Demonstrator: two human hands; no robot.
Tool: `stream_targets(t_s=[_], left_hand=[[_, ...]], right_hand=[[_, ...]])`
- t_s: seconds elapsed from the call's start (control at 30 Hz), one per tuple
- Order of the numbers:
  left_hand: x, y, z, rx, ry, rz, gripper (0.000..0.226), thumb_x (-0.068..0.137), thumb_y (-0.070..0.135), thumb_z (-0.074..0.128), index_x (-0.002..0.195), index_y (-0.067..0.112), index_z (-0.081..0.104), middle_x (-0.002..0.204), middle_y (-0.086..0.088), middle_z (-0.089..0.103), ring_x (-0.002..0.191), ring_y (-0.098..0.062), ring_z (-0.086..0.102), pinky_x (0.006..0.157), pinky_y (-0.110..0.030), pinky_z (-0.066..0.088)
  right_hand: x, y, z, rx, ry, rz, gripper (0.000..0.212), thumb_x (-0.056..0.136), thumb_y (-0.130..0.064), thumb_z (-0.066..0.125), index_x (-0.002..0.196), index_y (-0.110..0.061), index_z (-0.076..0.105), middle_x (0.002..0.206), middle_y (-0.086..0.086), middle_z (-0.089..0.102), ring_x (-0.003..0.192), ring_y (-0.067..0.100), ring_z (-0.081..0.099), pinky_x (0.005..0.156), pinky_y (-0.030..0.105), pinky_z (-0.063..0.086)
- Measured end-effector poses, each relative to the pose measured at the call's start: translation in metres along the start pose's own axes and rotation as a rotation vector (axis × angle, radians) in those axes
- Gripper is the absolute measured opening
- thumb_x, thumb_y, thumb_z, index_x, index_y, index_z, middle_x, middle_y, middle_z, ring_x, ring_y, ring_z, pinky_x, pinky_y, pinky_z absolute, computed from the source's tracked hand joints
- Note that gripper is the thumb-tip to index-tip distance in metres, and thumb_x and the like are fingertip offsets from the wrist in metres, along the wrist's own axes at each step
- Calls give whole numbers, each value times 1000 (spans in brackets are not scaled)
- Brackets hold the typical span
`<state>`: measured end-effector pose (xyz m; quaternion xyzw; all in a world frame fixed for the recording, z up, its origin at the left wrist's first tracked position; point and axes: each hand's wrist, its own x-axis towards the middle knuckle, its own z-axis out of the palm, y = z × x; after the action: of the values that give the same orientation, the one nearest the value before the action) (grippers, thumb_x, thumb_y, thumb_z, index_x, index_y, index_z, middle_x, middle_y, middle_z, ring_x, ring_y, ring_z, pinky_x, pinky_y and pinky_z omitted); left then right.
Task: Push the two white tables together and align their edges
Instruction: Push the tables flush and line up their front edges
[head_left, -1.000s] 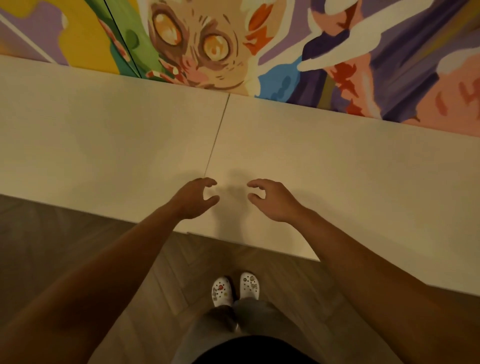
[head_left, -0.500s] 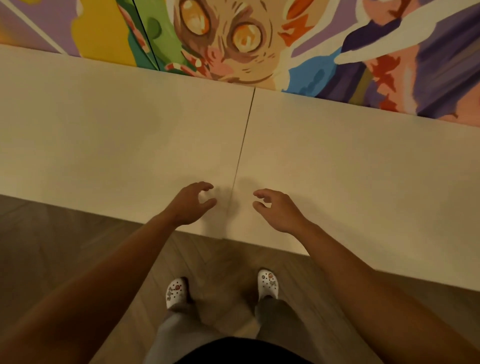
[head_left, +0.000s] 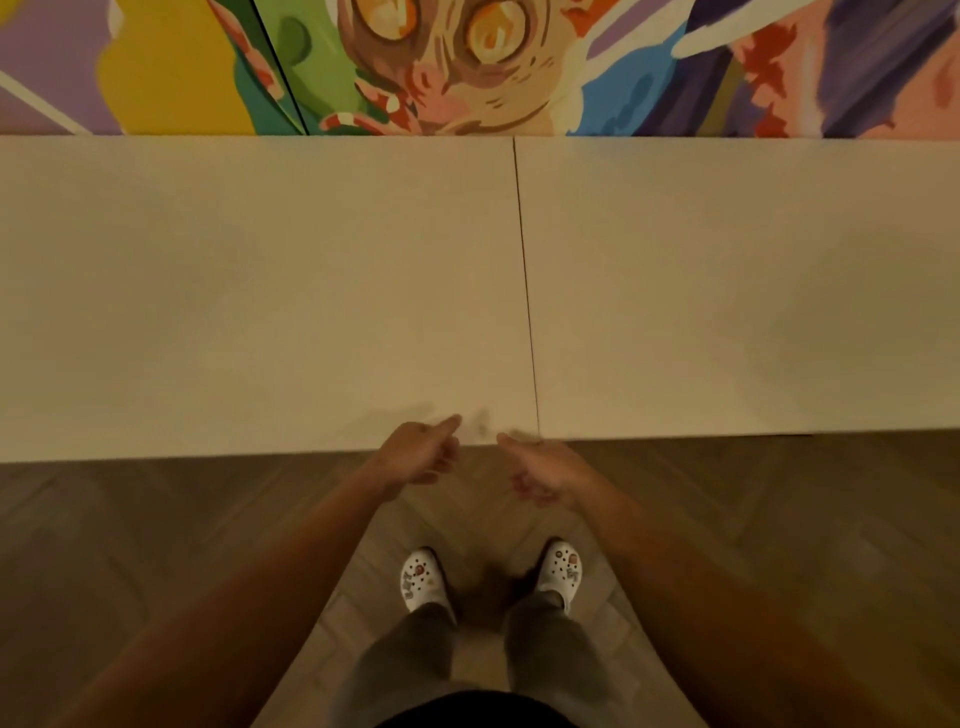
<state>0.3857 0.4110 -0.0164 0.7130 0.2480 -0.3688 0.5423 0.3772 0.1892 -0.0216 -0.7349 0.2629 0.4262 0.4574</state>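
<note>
Two white tables stand side by side against the wall, the left table (head_left: 234, 291) and the right table (head_left: 753, 291). Only a thin dark seam (head_left: 525, 291) runs between them. Their far edges line up, and their near edges meet almost level at the seam. My left hand (head_left: 421, 457) is at the near edge of the left table, fingers curled, with one digit stretched over the tabletop. My right hand (head_left: 540, 473) is just below the seam's near end, fingers curled, one digit pointing toward the edge. Neither hand holds anything.
A colourful mural (head_left: 467, 62) covers the wall behind the tables. I stand on a brown wooden floor (head_left: 156, 519) with my white clogs (head_left: 423, 579) a short step back from the near edge.
Both hands have drawn back from over the tabletop to its near edge and their fingers have curled in. The view has turned so the tables lie square across it.
</note>
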Motion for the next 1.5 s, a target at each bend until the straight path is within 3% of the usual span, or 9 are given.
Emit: stream_targets(t_s=[0.1, 0.23, 0.4, 0.63, 0.83, 1.03, 1.17, 1.27, 1.5], left_hand=[[3, -18, 1, -117, -69, -173, 73, 90, 75, 55, 100, 7, 77, 100, -9, 79, 90, -29, 74, 83, -40, 60], [16, -23, 13, -535, -10, -263, 57, 97, 57, 60, 118, 3, 60, 116, -14, 71, 99, -31, 69, 78, -44, 61], [26, -19, 39, -815, 83, -226, 36, 104, 39, 56, 116, 5, 57, 107, -13, 67, 93, -26, 68, 69, -38, 59], [31, -29, 49, -779, 154, -169, 32, 103, 42, 58, 102, 9, 59, 102, -9, 68, 89, -21, 70, 68, -35, 61], [32, -29, 75, -846, 75, -169, 39, 100, 36, 65, 122, 5, 59, 115, -11, 63, 97, -25, 69, 74, -38, 61], [38, -14, 124, -926, 17, -164, 43, 97, 34, 70, 122, 0, 60, 121, -14, 65, 103, -24, 71, 77, -35, 63], [42, -9, 140, -913, 12, -145, 43, 98, 35, 69, 112, -5, 66, 104, -17, 76, 88, -22, 76, 76, -34, 63], [42, -6, 143, -921, 24, -134, 41, 99, 29, 68, 117, -8, 64, 101, -18, 76, 83, -22, 78, 66, -34, 63], [37, -3, 143, -870, 42, -106, 41, 101, 28, 65, 123, -7, 63, 113, -20, 74, 99, -26, 74, 64, -37, 63]], right_hand=[[12, 8, 18, 357, -10, 54, 52, 87, -65, 70, 113, -20, 69, 109, 4, 76, 97, 21, 73, 69, 32, 53], [26, 7, 23, 841, -96, 77, 25, 96, -43, 69, 109, -23, 62, 111, 6, 69, 109, 21, 66, 92, 34, 49], [31, 5, 18, 858, -79, 88, 24, 95, -39, 72, 109, -20, 68, 116, 3, 73, 100, 13, 68, 81, 33, 49], [33, 10, 14, 799, -107, 81, 22, 98, -43, 67, 109, -24, 64, 121, 0, 65, 117, 16, 62, 105, 40, 42], [33, 26, 2, 870, -39, 52, 20, 97, -41, 70, 107, -24, 64, 112, -1, 64, 117, 20, 62, 112, 46, 42], [42, 34, -23, 964, 92, 19, 30, 91, -36, 78, 110, -14, 68, 111, 8, 72, 100, 17, 69, 75, 34, 54], [45, 36, -19, 947, 124, 17, 32, 93, -36, 77, 99, -5, 70, 81, 4, 78, 76, 15, 74, 61, 28, 56], [47, 37, -17, 968, 160, -4, 31, 93, -34, 77, 96, -4, 70, 75, 4, 76, 68, 16, 73, 63, 30, 57], [45, 34, -13, 1008, 181, -25, 38, 95, -29, 74, 116, 2, 67, 96, 11, 75, 80, 20, 72, 67, 32, 60]])
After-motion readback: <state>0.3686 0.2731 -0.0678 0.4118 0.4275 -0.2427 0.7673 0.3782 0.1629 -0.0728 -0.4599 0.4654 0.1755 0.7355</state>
